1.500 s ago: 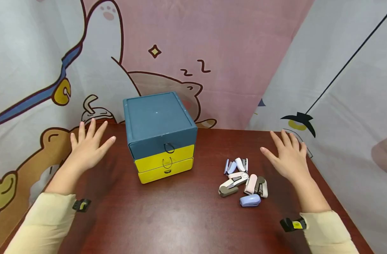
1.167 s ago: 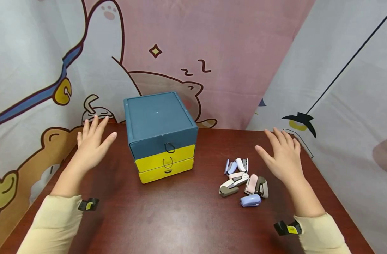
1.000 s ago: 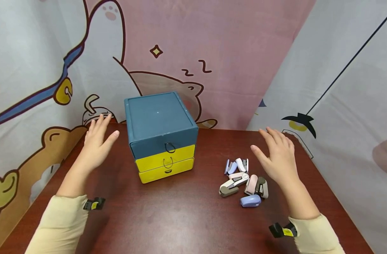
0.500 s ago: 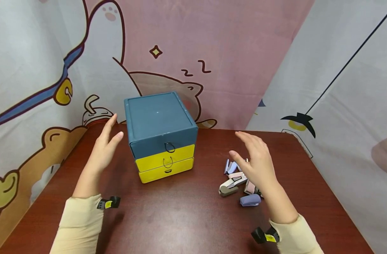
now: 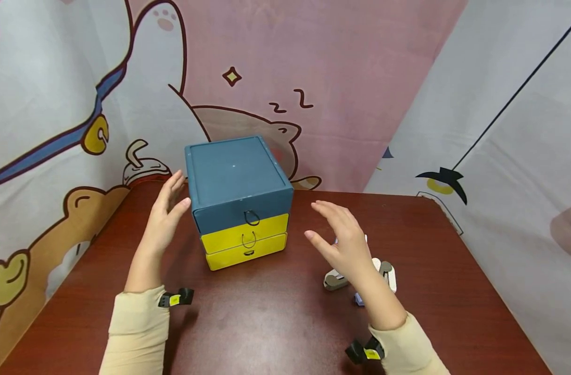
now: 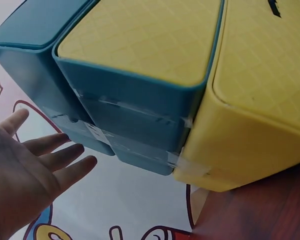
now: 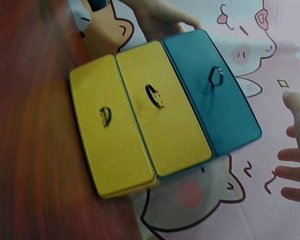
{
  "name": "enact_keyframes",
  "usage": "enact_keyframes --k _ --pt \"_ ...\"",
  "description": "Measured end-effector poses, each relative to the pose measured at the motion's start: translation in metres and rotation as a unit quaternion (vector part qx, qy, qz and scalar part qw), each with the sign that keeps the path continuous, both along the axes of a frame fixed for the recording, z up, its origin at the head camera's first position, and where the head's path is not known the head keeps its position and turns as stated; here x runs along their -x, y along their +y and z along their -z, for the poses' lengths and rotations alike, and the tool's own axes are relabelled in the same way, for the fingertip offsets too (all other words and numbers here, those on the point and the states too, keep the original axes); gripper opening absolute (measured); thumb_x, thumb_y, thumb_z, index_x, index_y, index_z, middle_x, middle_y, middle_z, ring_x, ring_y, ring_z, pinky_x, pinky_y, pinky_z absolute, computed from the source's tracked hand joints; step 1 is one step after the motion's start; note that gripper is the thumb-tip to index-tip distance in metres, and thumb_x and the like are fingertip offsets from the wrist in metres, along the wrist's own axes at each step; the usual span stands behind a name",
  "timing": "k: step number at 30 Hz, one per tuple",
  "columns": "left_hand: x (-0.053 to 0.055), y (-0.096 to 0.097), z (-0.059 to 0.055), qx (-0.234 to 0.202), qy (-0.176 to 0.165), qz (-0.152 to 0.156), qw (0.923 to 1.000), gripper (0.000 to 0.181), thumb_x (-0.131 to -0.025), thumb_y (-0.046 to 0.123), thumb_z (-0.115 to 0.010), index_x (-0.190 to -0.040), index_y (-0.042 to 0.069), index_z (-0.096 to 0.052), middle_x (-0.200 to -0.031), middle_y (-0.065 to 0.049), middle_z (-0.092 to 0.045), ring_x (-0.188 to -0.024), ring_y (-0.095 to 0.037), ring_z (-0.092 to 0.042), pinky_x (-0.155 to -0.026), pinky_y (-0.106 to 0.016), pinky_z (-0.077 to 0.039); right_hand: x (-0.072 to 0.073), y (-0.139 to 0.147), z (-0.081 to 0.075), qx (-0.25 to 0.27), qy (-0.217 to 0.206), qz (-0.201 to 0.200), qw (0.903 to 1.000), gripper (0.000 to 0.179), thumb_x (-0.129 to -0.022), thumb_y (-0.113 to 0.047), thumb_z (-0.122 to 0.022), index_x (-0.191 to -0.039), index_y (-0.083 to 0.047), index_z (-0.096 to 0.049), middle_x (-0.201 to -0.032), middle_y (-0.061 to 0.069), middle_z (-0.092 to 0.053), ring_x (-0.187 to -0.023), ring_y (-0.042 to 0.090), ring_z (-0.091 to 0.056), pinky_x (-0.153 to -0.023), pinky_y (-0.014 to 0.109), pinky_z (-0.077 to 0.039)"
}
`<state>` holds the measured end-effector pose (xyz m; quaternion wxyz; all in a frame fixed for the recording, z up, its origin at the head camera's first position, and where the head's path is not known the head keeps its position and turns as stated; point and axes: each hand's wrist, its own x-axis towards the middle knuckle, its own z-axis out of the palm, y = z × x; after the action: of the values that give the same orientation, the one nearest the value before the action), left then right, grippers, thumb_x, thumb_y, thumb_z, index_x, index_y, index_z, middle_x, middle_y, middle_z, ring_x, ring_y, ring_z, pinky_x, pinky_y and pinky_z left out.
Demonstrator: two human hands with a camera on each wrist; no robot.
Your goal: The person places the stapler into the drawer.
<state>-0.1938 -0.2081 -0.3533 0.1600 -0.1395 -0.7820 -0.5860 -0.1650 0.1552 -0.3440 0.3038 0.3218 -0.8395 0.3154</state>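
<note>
A small chest of drawers [image 5: 233, 177], with a blue top drawer [image 5: 266, 201] and two yellow drawers [image 5: 266, 226] below, stands on the table; black loops serve as pulls. All its drawers look closed. My left hand [image 5: 163, 216] is raised close to its left side, fingers mostly straight, holding nothing; whether it touches cannot be told. My right hand [image 5: 343, 245] hovers right of the chest with spread fingers, apart from it in the right wrist view. Behind that hand lie several small staplers [image 5: 336, 281], partly hidden by the hand and forearm.
The dark reddish-brown table [image 5: 248, 333] reaches to a cartoon-printed cloth [image 5: 355, 94] behind and at the sides. Clear tape strips [image 6: 135, 107] run along the chest's side. Black straps with cameras [image 5: 176, 298] sit on both wrists.
Both hands have moved inward toward the chest, the left to the right and the right to the left. My right hand now covers part of the staplers. The chest has not moved.
</note>
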Motion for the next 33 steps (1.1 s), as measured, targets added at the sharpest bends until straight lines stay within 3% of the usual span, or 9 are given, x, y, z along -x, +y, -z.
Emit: enact_keyframes --k 5,10,24,33 --pt "-0.002 0.0 0.001 -0.008 0.002 0.01 0.9999 0.055 -0.091 0.017 -0.049 -0.142 0.017 -0.028 -0.14 -0.009 -0.033 -0.125 -0.027 -0.034 -0.097 -0.037 -0.033 0.001 -0.014 0.004 0.007 -0.008 -0.016 0.9998 0.051 -0.083 -0.035 -0.061 -0.127 -0.013 -0.051 -0.126 0.001 -0.05 -0.115 0.017 -0.044 -0.094 0.036 -0.034" --pt "-0.009 0.004 -0.008 -0.014 0.001 0.025 0.9996 0.051 -0.092 0.013 -0.047 -0.14 0.012 -0.03 -0.137 -0.014 -0.035 -0.122 -0.032 -0.037 -0.09 -0.024 -0.036 0.003 -0.025 0.009 0.006 -0.019 -0.024 0.9995 0.049 -0.083 -0.034 -0.062 -0.125 -0.012 -0.053 -0.124 0.002 -0.051 -0.114 0.015 -0.044 -0.092 0.034 -0.036" --pt "-0.015 0.006 -0.019 0.001 0.001 0.033 0.9995 0.05 -0.091 0.008 -0.048 -0.139 0.007 -0.032 -0.135 -0.019 -0.036 -0.122 -0.034 -0.036 -0.089 -0.021 -0.037 0.015 -0.044 0.027 0.016 -0.023 -0.067 0.9973 0.042 -0.085 -0.03 -0.061 -0.122 -0.012 -0.056 -0.12 0.001 -0.054 -0.109 0.014 -0.048 -0.091 0.031 -0.038" --pt "-0.013 0.005 -0.017 -0.012 0.004 0.041 0.9991 0.05 -0.091 0.005 -0.048 -0.139 0.008 -0.033 -0.135 -0.019 -0.036 -0.121 -0.033 -0.037 -0.087 -0.019 -0.038 0.022 -0.059 0.032 0.027 -0.01 -0.098 0.9948 0.038 -0.083 -0.025 -0.064 -0.119 -0.013 -0.058 -0.112 -0.001 -0.057 -0.103 0.012 -0.051 -0.087 0.027 -0.04"
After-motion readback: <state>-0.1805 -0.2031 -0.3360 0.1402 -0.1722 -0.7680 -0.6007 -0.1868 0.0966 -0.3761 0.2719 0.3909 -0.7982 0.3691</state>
